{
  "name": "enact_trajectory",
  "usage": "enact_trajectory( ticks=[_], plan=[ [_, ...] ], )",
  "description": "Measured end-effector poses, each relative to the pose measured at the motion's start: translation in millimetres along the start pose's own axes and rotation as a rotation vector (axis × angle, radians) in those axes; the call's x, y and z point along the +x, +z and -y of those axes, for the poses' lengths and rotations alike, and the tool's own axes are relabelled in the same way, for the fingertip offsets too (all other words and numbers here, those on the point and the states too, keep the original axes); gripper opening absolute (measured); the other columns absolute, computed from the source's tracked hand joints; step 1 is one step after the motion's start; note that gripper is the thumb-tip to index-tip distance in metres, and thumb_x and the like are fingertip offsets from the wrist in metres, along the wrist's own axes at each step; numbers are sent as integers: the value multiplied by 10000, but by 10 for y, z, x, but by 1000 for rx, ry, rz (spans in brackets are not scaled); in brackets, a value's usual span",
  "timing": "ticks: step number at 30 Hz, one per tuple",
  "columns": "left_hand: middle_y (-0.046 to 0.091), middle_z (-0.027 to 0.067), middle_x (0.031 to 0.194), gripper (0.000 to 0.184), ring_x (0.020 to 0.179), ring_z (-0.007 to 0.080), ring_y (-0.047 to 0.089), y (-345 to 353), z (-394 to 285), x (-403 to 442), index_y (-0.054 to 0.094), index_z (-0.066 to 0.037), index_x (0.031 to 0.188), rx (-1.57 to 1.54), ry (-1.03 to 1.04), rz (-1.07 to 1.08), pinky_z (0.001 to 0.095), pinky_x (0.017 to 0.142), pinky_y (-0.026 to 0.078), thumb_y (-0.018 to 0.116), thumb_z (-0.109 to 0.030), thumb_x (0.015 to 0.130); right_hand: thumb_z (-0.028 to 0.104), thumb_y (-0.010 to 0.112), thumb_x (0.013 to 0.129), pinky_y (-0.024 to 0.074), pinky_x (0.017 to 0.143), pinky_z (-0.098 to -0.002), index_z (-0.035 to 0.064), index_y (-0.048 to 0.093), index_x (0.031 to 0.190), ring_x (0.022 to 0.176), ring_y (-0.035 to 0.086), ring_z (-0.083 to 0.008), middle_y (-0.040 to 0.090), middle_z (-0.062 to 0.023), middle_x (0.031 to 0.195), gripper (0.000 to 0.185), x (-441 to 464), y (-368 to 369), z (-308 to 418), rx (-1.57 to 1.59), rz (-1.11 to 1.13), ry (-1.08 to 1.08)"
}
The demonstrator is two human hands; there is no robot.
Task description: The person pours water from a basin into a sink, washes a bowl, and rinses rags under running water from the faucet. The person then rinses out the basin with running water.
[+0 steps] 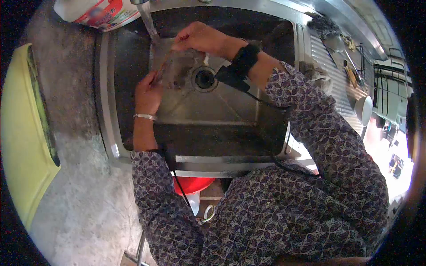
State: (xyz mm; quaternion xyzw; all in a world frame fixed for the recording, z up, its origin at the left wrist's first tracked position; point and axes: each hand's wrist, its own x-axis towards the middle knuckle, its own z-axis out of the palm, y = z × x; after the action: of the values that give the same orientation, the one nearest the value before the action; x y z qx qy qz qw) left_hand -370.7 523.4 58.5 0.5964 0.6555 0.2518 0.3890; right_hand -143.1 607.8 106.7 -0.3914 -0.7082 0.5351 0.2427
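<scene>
Over the steel sink [208, 117] both my hands are close together near its far left corner. A thin brownish stick-like thing [164, 61] runs between them; its exact kind is too blurred to tell. My left hand [148, 93] is closed round its lower end. At its upper end, the fingers of my right hand [197, 37] are pinched together. Water [149, 21] streams from the tap [139, 1] just left of my right hand. Below the hands lies the round drain [205, 79], with a small pale scrap [206, 59] beside it.
A white container with a red label [104, 13] stands behind the sink's left corner. A yellow-green board-like thing [26, 133] is at far left. On the right, a ribbed drainboard [330, 73] holds utensils and a white bowl [364, 111]. A red basin [193, 184] is below the sink.
</scene>
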Motion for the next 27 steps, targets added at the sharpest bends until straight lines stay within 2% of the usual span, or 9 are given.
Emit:
enact_trajectory(
  ticks=[5, 7, 11, 15, 18, 20, 23, 25, 27],
  plan=[
    [631, 99, 852, 264, 768, 182, 585, 178, -427, -49, 570, -13, 987, -174, 33, -237, 282, 712, 437, 609, -95, 739, 225, 594, 748, 416, 529, -270, 35, 621, 875, 593, 507, -101, 577, -48, 638, 231, 128, 240, -144, -179, 73, -72],
    [629, 91, 887, 276, 793, 187, 580, 265, -443, 30, 586, -34, 995, -21, 289, -350, 300, 721, 442, 615, -167, 755, 222, 596, 747, 421, 543, -274, 43, 622, 885, 602, 512, -104, 582, -56, 659, 228, 60, 342, -121, -68, 63, -152],
    [617, 101, 953, 361, 854, 200, 575, 258, -417, 184, 586, -53, 1047, 221, 45, -94, 325, 743, 446, 640, -245, 746, 245, 603, 760, 445, 629, -274, 50, 625, 927, 676, 539, -111, 611, -46, 770, 258, 121, 380, -258, 12, -112, -261],
    [598, 97, 1017, 396, 900, 211, 569, 337, -539, 157, 562, -44, 1107, -257, -207, -105, 335, 771, 441, 612, -237, 765, 295, 571, 812, 456, 704, -283, 67, 592, 1040, 789, 550, -115, 615, -39, 893, 323, -11, 371, -686, 218, -356, -95],
    [559, 88, 1096, 448, 929, 212, 554, 382, -573, 75, 498, -38, 1179, -658, -224, -141, 335, 778, 442, 591, -208, 775, 326, 520, 860, 449, 758, -294, 87, 522, 1156, 874, 535, -116, 590, -37, 994, 381, -329, 587, -825, 280, -224, 276],
    [533, 82, 1142, 485, 951, 212, 541, 385, -571, 14, 459, -40, 1219, -839, -212, -143, 339, 782, 443, 582, -201, 779, 352, 512, 865, 446, 757, -306, 107, 497, 1182, 910, 527, -124, 575, -51, 1027, 401, -404, 707, -884, 880, -107, 305],
    [490, 68, 1196, 502, 1016, 214, 507, 355, -448, -13, 407, -79, 1260, -926, -296, -104, 336, 817, 432, 564, -181, 794, 349, 522, 858, 444, 759, -301, 113, 534, 1110, 905, 548, -148, 586, -22, 1008, 346, -315, 814, -1127, 1150, 22, 253],
    [504, 48, 1179, 431, 1044, 219, 492, 392, -214, -1, 438, -116, 1232, -619, -576, -170, 405, 833, 424, 522, -216, 822, 331, 527, 852, 448, 761, -306, 96, 540, 1070, 899, 559, -165, 597, -33, 983, 321, -247, 805, -918, 721, -96, 187],
    [506, 42, 1175, 410, 1037, 229, 496, 482, -19, -12, 449, -133, 1219, -917, -635, -71, 443, 825, 420, 504, -241, 828, 312, 533, 846, 452, 763, -312, 79, 547, 1030, 892, 569, -181, 609, -44, 958, 297, -267, 893, -610, 289, -202, 127]
  ],
)
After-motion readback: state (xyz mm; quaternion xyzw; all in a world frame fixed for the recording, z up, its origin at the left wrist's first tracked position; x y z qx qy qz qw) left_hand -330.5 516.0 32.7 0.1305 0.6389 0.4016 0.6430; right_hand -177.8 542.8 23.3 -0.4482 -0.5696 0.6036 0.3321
